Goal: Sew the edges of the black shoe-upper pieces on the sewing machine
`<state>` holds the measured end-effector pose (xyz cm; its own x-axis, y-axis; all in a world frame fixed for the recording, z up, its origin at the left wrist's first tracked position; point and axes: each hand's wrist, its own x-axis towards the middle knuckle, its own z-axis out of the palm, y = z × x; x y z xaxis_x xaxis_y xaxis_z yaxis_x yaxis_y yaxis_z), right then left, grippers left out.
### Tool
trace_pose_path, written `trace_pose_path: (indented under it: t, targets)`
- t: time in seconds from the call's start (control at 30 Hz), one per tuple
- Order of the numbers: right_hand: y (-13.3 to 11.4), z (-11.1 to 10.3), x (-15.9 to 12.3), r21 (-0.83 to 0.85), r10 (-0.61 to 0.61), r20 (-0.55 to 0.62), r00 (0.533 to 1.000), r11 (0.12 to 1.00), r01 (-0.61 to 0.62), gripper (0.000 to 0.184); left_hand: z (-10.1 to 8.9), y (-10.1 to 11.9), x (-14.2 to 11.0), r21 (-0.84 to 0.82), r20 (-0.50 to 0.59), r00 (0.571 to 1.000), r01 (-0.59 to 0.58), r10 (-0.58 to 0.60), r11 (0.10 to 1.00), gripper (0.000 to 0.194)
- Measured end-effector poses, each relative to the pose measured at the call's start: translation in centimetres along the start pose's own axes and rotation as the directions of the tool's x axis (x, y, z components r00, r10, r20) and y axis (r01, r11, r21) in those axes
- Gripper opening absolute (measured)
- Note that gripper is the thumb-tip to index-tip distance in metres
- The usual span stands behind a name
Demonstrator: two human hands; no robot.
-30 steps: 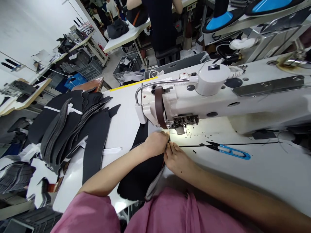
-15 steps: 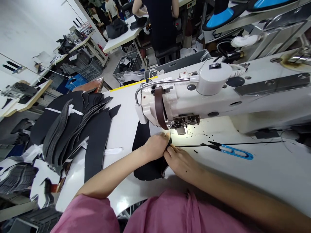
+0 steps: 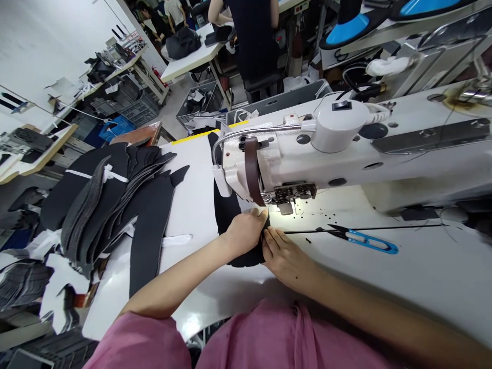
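A black fabric piece [image 3: 226,209] lies under the head of a white sewing machine [image 3: 338,159], its far end showing behind the lamp. My left hand [image 3: 248,231] is closed on the fabric near the lit needle area, thumb and fingers pinched together. Close beside it, my right hand [image 3: 286,259] has bent fingers gripping the fabric's right edge. The needle and presser foot are mostly hidden behind the machine head and my fingers. Blue-handled thread snips [image 3: 371,241] rest on the table to the right of my hands.
Stacked dark fabric pieces [image 3: 96,205] with white ties cover the table's left side. One long dark piece [image 3: 148,241] lies nearer. A grey bin [image 3: 284,100] stands behind the machine. Across the aisle, a person in dark clothes [image 3: 255,38] sits at another table.
The black fabric has slid away from me under the machine head; its near edge is farther forward and its far end now shows behind. My hands stay nearly in place.
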<state>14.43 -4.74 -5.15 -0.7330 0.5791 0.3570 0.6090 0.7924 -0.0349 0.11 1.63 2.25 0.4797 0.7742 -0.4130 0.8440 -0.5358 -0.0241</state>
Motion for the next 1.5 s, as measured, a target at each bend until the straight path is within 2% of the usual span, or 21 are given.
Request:
trace_pose_path:
  t: [0.13, 0.3, 0.47, 0.57, 0.63, 0.73, 0.8, 0.87, 1.03, 1.13, 1.3, 1.4, 1.5]
  targets:
    - [-0.2, 0.8, -0.3, -0.001, 0.033, 0.018, 0.999, 0.999, -0.033, 0.072, 0.5, 0.1, 0.4, 0.010, -0.046, 0.998, 0.032, -0.032, 0.999, 0.024]
    - [-0.5, 1.5, -0.8, 0.023, 0.041, 0.020, 0.999, 0.999, -0.042, 0.093, 1.5, -0.3, 1.3, 0.026, -0.137, 0.989, 0.055, -0.051, 0.998, 0.016]
    - [-0.7, 1.5, -0.6, 0.039, 0.085, 0.027, 0.996, 0.996, -0.086, 0.092, 2.6, -0.8, 2.4, 0.019, -0.269, 0.963, 0.016, -0.011, 1.000, 0.018]
    - [0.2, 0.7, -0.2, 0.052, 0.091, 0.022, 0.996, 0.994, -0.092, 0.076, 3.3, -1.5, 2.0, -0.063, -0.396, 0.918, -0.007, -0.019, 0.998, 0.020]
    - [1.4, 0.2, 0.1, 0.118, 0.003, 0.033, 0.999, 0.993, -0.007, 0.061, 3.9, -2.4, 1.4, -0.128, -0.499, 0.866, -0.038, -0.031, 0.991, 0.023]
    - [3.2, 0.2, 0.3, 0.296, -0.249, 0.045, 0.968, 0.928, 0.225, 0.059, 4.8, -4.1, 1.0, -0.174, -0.614, 0.789, -0.155, 0.016, 0.972, 0.027]
    - [4.1, 0.6, 0.3, 0.378, -0.336, 0.054, 0.940, 0.878, 0.293, 0.063, 5.0, -5.0, 1.4, -0.182, -0.638, 0.766, -0.248, 0.078, 0.952, 0.031]
    - [4.6, 0.9, 0.3, 0.424, -0.347, 0.076, 0.935, 0.860, 0.284, 0.066, 4.9, -5.5, 1.9, -0.169, -0.631, 0.763, -0.309, 0.138, 0.936, 0.032]
    - [4.8, 1.4, 1.2, 0.467, -0.344, 0.111, 0.933, 0.846, 0.256, 0.075, 4.0, -5.5, 3.1, -0.049, -0.649, 0.725, -0.339, 0.228, 0.940, 0.032]
    - [4.8, 2.0, 2.0, 0.457, -0.324, 0.120, 0.938, 0.857, 0.238, 0.083, 3.9, -5.5, 3.3, 0.043, -0.626, 0.740, -0.285, 0.248, 0.958, 0.031]
    - [4.3, 3.1, 3.7, 0.447, -0.251, 0.073, 0.965, 0.873, 0.194, 0.094, 3.7, -5.3, 3.6, 0.167, -0.529, 0.809, -0.197, 0.256, 0.966, 0.028]
    - [3.8, 3.3, 4.7, 0.422, -0.206, 0.062, 0.977, 0.892, 0.161, 0.097, 3.7, -5.2, 3.8, 0.225, -0.507, 0.820, -0.171, 0.265, 0.959, 0.027]
    - [3.5, 3.3, 5.5, 0.343, -0.158, 0.101, 0.982, 0.932, 0.115, 0.096, 4.0, -5.5, 4.3, 0.224, -0.510, 0.823, -0.154, 0.250, 0.963, 0.027]
